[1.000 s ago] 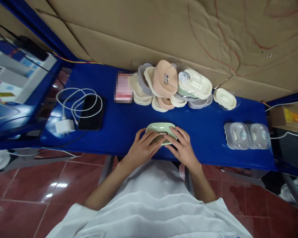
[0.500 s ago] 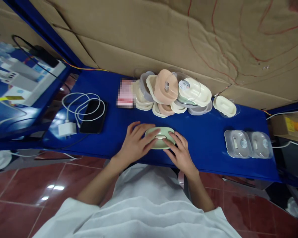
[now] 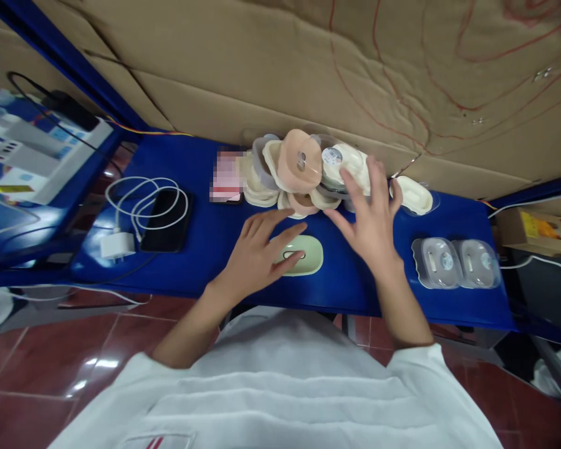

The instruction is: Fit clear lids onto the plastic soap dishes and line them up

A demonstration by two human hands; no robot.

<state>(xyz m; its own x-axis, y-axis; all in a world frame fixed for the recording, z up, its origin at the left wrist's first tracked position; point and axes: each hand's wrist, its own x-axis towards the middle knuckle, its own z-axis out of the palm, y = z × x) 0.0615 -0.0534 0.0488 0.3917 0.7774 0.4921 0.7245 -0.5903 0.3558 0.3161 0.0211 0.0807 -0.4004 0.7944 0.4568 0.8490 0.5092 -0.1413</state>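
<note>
Head view: the green case lies flat on the blue desk, near its front edge and just before the person. The left hand rests on the left end of this case with the fingers spread and the fingertips on its top. It does not close around the case; it only presses it down. The right hand is released, palm down and fingers wide. It is lifted over the right end of the pile of cases at the back of the desk. I cannot tell if it touches the pile.

The pile looks loose and leaning, so in my judgement the right hand should take only the top piece, from above, and not push sideways. The left hand does well to press lightly, so that the green case does not slide toward the edge.

A cream case lies just right of the pile. Two clear lids lie further right, and a phone with a white cable lies well apart on the left.
</note>
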